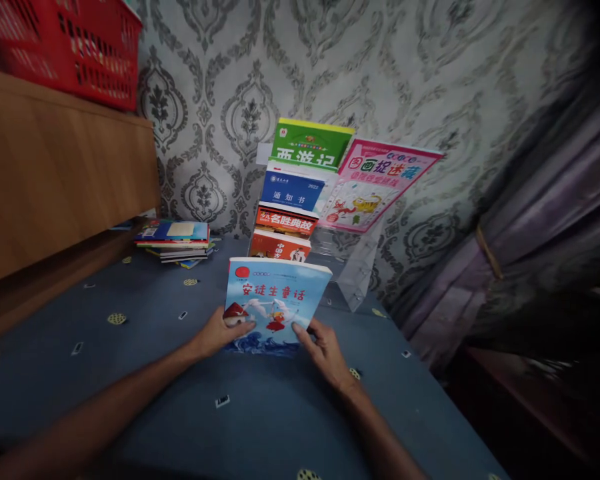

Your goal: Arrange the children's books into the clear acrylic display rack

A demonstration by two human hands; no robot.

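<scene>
A light-blue children's book (277,300) with red Chinese title characters is held upright between both hands, its cover facing me. My left hand (226,331) grips its lower left edge, thumb across the cover. On the lower right edge my right hand (325,347) is closed, thumb also on the front. Right behind stands a clear tiered display rack (357,273). Its left column carries a green book (313,143), a blue booklet (293,190), an orange-and-black book (287,223) and a red-orange book (280,247). A pink picture book (375,187) leans in the right column's top.
A stack of books (175,237) lies at the back left on the blue patterned cloth (170,387). Beside it is a wooden cabinet (65,173) with a red plastic basket (80,53) on top. A tied curtain (480,247) hangs at the right, before the patterned wall.
</scene>
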